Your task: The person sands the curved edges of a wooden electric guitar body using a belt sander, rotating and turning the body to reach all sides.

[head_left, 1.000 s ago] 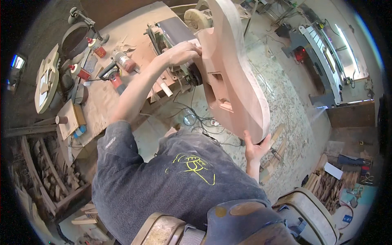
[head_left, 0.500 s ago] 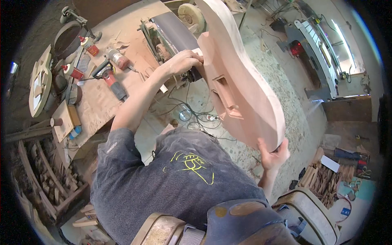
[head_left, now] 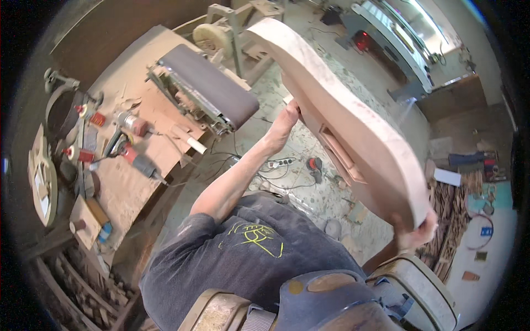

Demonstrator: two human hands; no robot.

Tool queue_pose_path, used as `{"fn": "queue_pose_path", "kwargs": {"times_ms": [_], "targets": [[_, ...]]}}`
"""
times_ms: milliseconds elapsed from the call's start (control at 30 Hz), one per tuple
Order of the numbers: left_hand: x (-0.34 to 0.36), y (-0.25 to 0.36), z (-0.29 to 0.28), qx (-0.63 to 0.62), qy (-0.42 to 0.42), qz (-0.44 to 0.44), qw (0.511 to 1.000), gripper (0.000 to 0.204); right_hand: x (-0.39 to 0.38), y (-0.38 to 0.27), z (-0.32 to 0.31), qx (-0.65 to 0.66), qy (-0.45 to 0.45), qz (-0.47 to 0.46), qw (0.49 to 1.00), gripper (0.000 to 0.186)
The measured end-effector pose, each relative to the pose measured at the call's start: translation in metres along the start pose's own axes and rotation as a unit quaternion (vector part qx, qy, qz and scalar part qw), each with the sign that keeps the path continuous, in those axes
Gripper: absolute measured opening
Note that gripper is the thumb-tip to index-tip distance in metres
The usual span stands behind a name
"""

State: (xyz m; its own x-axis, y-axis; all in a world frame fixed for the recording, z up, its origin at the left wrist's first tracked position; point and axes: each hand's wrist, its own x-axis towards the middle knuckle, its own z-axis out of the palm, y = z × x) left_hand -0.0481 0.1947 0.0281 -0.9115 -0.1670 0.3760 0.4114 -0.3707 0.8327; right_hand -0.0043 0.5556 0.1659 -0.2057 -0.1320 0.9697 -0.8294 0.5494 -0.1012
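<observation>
Since half a second ago, we are swinging the wooden guitar body clear of the belt sander in our view, and we are now seeing its pale side edge more broadly. Our left hand is gripping its near edge toward the upper end, the fingertips partly hidden there. Our right hand is clasping the lower end, thumb on the broad face, fingers wrapping the rim. Between both hands we are holding the body tilted in the air over the floor, its rectangular recesses facing our chest side.

Below it we are seeing a power strip and a red and black round tool lying on the floor among cables. To our left, the sander is sitting on the workbench, well apart from the wood. Nearer us on the bench, a white tube, a red and grey power tool and red-labelled bottles are lying or standing. Beyond our right hand, thin wood strips are resting in a pile.
</observation>
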Motion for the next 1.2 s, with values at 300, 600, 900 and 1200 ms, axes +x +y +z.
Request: {"fn": "queue_pose_path", "kwargs": {"times_ms": [300, 600, 900, 1200], "targets": [[0.073, -0.093, 0.04, -0.373, 0.088, 0.03, 0.923, 0.048, -0.036, -0.104, 0.07, 0.042, -0.307, -0.088, 0.947, 0.088], [0.109, -0.07, 0.067, -0.328, 0.063, 0.062, 0.941, 0.035, -0.136, -0.076, 0.097, 0.343, 0.119, 0.638, 0.679, 0.07], [0.102, 0.042, -0.064, -0.185, -0.161, -0.142, 0.959, 0.048, -0.124, -0.083, 0.092, 0.584, 0.159, 0.593, 0.531, 0.07], [0.114, 0.165, -0.112, 0.315, -0.201, -0.173, 0.911, 0.104, -0.154, 0.003, 0.063, 0.498, 0.08, 0.556, 0.661, 0.085]]}}
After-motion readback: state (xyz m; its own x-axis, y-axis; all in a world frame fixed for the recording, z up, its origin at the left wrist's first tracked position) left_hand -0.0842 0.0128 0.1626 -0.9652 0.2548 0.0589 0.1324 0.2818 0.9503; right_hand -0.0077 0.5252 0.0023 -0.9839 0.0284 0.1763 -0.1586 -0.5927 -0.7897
